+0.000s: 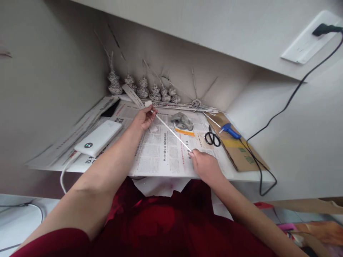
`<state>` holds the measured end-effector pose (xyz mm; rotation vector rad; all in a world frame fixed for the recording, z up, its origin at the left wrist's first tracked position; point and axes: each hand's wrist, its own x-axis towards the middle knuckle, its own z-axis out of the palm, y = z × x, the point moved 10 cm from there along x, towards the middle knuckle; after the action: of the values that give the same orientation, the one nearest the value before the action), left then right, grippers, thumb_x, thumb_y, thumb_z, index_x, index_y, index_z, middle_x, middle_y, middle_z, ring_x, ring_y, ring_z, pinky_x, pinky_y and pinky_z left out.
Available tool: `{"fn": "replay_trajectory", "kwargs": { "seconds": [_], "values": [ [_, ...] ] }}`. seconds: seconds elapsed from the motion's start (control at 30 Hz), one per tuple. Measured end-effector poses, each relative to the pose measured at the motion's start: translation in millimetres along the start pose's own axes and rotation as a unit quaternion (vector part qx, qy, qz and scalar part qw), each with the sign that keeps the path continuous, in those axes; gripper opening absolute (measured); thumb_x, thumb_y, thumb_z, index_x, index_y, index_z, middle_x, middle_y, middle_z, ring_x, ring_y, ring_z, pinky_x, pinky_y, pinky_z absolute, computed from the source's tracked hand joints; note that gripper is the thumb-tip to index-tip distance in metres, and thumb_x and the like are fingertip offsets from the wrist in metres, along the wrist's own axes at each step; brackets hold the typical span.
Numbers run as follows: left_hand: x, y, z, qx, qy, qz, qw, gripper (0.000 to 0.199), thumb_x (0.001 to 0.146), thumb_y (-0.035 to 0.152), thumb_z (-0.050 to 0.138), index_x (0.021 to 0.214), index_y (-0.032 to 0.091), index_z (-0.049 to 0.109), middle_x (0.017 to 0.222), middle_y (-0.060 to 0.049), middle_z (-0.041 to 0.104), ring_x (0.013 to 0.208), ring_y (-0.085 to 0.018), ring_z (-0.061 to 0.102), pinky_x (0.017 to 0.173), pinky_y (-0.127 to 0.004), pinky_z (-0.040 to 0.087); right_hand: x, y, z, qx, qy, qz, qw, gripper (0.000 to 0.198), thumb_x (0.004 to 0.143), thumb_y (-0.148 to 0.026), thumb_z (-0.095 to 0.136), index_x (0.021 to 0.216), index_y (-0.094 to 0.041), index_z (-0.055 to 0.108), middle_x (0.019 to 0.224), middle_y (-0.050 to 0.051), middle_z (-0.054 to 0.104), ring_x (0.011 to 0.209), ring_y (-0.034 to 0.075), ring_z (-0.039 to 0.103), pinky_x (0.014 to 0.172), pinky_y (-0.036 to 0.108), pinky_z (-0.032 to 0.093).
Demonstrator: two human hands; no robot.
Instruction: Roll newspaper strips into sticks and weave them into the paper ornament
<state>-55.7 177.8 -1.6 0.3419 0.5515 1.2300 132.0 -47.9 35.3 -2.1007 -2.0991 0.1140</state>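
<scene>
A thin rolled paper stick (pixel 173 131) stretches slantwise between my two hands, above the newspaper spread on the shelf. At its far end my left hand (pixel 144 117) pinches it, where an unrolled bit of paper (pixel 148 103) sticks up past the fingertips. My right hand (pixel 205 163) is closed round the near end, close to the shelf's front edge. Newspaper strips (pixel 134 96) lie just beyond and under my left hand. Between the hands and the back wall rests a crumpled grey cloth-like lump (pixel 182 121) on an orange-edged paper.
Black scissors (pixel 212 138) and a blue glue gun (pixel 230 131) lie right, the gun on flattened cardboard (pixel 245 155). A white power bank (pixel 99 137) with cable sits left. Several woven paper gourds (pixel 143 88) line the back. A black cord (pixel 286 103) hangs from the wall socket.
</scene>
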Motion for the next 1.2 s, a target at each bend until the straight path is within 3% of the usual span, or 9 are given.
{"fn": "replay_trajectory", "kwargs": {
  "seconds": [0.1, 0.23, 0.3, 0.37, 0.57, 0.77, 1.0, 1.07, 1.2],
  "values": [
    [-1, 0, 2, -0.008, -0.007, -0.008, 1.0, 0.012, 0.086, 0.01, 0.048, 0.083, 0.014, 0.06, 0.056, -0.001, 0.056, 0.053, -0.01, 0.061, 0.041, -0.01, 0.047, -6, 1, 25, 0.327, -0.124, 0.04, 0.936, 0.036, 0.093, -0.046, 0.029, 0.077, -0.02, 0.047, 0.055, -0.003, 0.043, 0.049, 0.012, 0.042, 0.053, 0.026, 0.031],
    [-4, -3, 8, -0.017, -0.024, -0.026, 0.999, 0.012, 0.087, 0.01, 0.049, 0.081, 0.013, 0.059, 0.057, -0.002, 0.056, 0.052, -0.009, 0.06, 0.038, -0.009, 0.045, -29, -26, 58, 0.658, -0.314, 0.096, 0.677, 0.033, 0.09, -0.051, 0.035, 0.073, -0.023, 0.037, 0.047, -0.01, 0.019, 0.04, 0.009, 0.024, 0.042, 0.022, 0.024],
    [-4, -4, 10, -0.013, -0.032, -0.031, 0.999, 0.013, 0.087, 0.01, 0.048, 0.079, 0.012, 0.058, 0.057, -0.002, 0.056, 0.053, -0.009, 0.06, 0.038, -0.009, 0.044, -35, -33, 61, 0.691, -0.338, 0.099, 0.632, 0.033, 0.089, -0.05, 0.039, 0.072, -0.022, 0.036, 0.046, -0.01, 0.019, 0.039, 0.009, 0.026, 0.042, 0.022, 0.024],
    [-4, -3, 9, -0.009, -0.032, -0.028, 0.999, 0.014, 0.087, 0.01, 0.048, 0.077, 0.012, 0.057, 0.057, -0.002, 0.056, 0.052, -0.009, 0.06, 0.038, -0.008, 0.043, -38, -30, 60, 0.656, -0.324, 0.1, 0.674, 0.035, 0.089, -0.054, 0.036, 0.076, -0.022, 0.04, 0.047, -0.009, 0.027, 0.04, 0.01, 0.034, 0.043, 0.023, 0.028],
    [3, 9, -6, -0.019, 0.01, 0.01, 1.0, 0.016, 0.088, 0.012, 0.048, 0.075, 0.015, 0.057, 0.054, 0.0, 0.053, 0.05, -0.007, 0.057, 0.038, -0.008, 0.041, -43, 26, -4, 0.148, -0.04, 0.046, 0.987, 0.031, 0.086, -0.049, 0.045, 0.099, -0.021, 0.052, 0.067, 0.002, 0.058, 0.06, 0.018, 0.054, 0.058, 0.029, 0.034],
    [2, 11, -6, -0.028, 0.016, 0.009, 0.999, 0.013, 0.087, 0.013, 0.049, 0.08, 0.016, 0.06, 0.055, 0.0, 0.053, 0.05, -0.008, 0.056, 0.041, -0.01, 0.043, -70, 53, 9, 0.234, -0.098, 0.075, 0.964, 0.037, 0.091, -0.048, 0.036, 0.078, -0.02, 0.055, 0.056, -0.001, 0.048, 0.053, 0.014, 0.046, 0.055, 0.027, 0.034],
    [-8, 6, 8, -0.037, -0.026, -0.011, 0.999, 0.015, 0.09, 0.014, 0.045, 0.082, 0.014, 0.058, 0.056, 0.0, 0.052, 0.049, -0.006, 0.053, 0.041, -0.009, 0.043, -106, 17, 61, 0.686, -0.315, 0.157, 0.637, 0.034, 0.089, -0.051, 0.039, 0.072, -0.022, 0.044, 0.041, -0.011, 0.017, 0.034, 0.008, 0.019, 0.037, 0.022, 0.021],
    [-8, 8, 7, -0.035, -0.027, -0.006, 0.999, 0.016, 0.09, 0.014, 0.045, 0.078, 0.013, 0.056, 0.055, 0.0, 0.052, 0.049, -0.006, 0.053, 0.04, -0.008, 0.043, -105, 19, 59, 0.647, -0.304, 0.154, 0.682, 0.037, 0.09, -0.052, 0.035, 0.079, -0.02, 0.049, 0.043, -0.01, 0.025, 0.035, 0.008, 0.026, 0.039, 0.022, 0.025],
    [-2, 10, -2, -0.028, -0.002, 0.007, 1.0, 0.013, 0.088, 0.013, 0.047, 0.079, 0.014, 0.056, 0.054, 0.0, 0.052, 0.049, -0.007, 0.054, 0.039, -0.009, 0.043, -87, 45, 26, 0.343, -0.153, 0.096, 0.922, 0.033, 0.088, -0.051, 0.043, 0.091, -0.021, 0.055, 0.064, 0.0, 0.054, 0.058, 0.015, 0.052, 0.056, 0.027, 0.038]
  ]
}}
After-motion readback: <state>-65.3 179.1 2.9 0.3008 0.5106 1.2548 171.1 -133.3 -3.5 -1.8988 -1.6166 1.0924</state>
